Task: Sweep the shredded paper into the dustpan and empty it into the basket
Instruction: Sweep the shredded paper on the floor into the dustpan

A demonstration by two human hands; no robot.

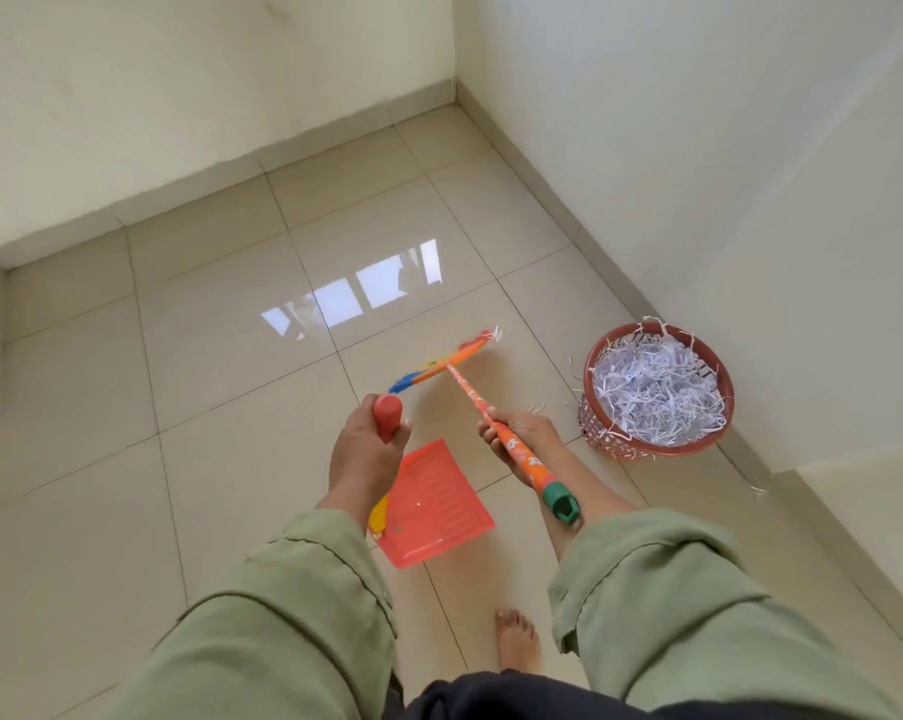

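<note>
My left hand [363,449] grips the red handle of an orange-red dustpan [433,504], whose pan hangs below the hand, just above the floor, and looks empty. My right hand [522,433] holds the orange patterned stick of a broom [496,423]. Its multicoloured head [441,368] is out in front on the tiles, with a few paper shreds at its right tip. A red mesh basket [615,444] stands by the right wall, heaped with white shredded paper [657,392]. A few loose shreds [537,407] lie on the floor beside the basket.
Glossy beige floor tiles [231,381] run to a wall corner at the back. The right wall [750,200] sits close behind the basket. My bare foot [517,641] stands below the dustpan. A stray shred [758,492] lies by the right skirting.
</note>
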